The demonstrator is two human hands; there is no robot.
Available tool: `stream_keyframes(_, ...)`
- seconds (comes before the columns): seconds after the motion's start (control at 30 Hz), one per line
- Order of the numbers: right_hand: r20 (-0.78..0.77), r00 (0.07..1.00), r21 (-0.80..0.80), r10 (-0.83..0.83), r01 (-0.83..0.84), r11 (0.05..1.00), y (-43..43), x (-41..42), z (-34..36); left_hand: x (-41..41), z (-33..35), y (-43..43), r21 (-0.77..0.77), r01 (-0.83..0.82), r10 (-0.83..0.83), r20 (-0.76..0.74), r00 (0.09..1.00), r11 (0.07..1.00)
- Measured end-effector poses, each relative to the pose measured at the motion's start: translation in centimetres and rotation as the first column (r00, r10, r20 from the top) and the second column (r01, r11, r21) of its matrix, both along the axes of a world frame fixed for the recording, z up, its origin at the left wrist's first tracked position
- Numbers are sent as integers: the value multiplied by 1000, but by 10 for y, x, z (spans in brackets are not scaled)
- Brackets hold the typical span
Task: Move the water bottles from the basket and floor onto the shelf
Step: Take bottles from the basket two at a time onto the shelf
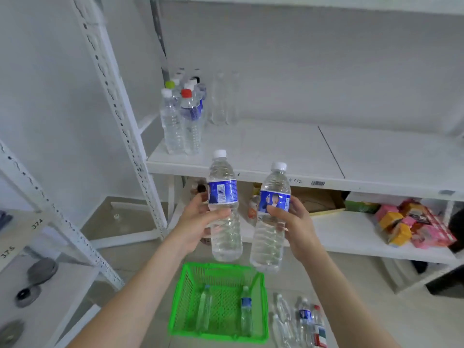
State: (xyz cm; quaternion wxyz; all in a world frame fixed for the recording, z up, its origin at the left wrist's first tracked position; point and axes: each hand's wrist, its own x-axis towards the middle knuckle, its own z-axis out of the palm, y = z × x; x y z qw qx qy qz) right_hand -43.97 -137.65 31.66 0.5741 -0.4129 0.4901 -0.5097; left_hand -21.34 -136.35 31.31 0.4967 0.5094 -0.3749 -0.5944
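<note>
My left hand (198,222) grips a clear water bottle with a blue label (224,209), held upright. My right hand (296,226) grips a second blue-labelled bottle (272,217), tilted slightly right. Both are raised just in front of the white shelf (276,151), above the green basket (187,297) on the floor. Two bottles lie in the basket (246,310). Several more bottles lie on the floor (301,320) to the basket's right. A group of bottles (183,116) stands at the shelf's left end.
A white perforated upright (120,116) frames the shelf's left side. The lower shelf (351,234) holds coloured boxes (411,224) and a cardboard box (319,199). Another rack (37,285) with dark round items stands at my left.
</note>
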Motion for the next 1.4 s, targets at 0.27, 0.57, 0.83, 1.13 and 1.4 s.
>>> stream_keyframes(0.27,-65,996,-81,54,-60,995,-78,-18,30,-8,37,-69,-108,13,-2,107,994,994)
stream_keyframes(0.57,-113,993,-131,32,-47,990,-185,21,43,21,49,-177,-95,33,-13,210,978,995)
stream_keyframes(0.83,-134,991,-164,-9,-13,986,-289,44,52,42,36,-283,-127,-27,57,241,969,992)
stream_keyframes(1.13,-199,979,-118,50,-75,990,-384,68,37,41,5,-362,-163,-231,266,242,933,959)
stream_keyframes(1.4,-236,968,-158,80,-119,980,-439,80,24,41,-5,-408,-179,-330,370,273,888,927)
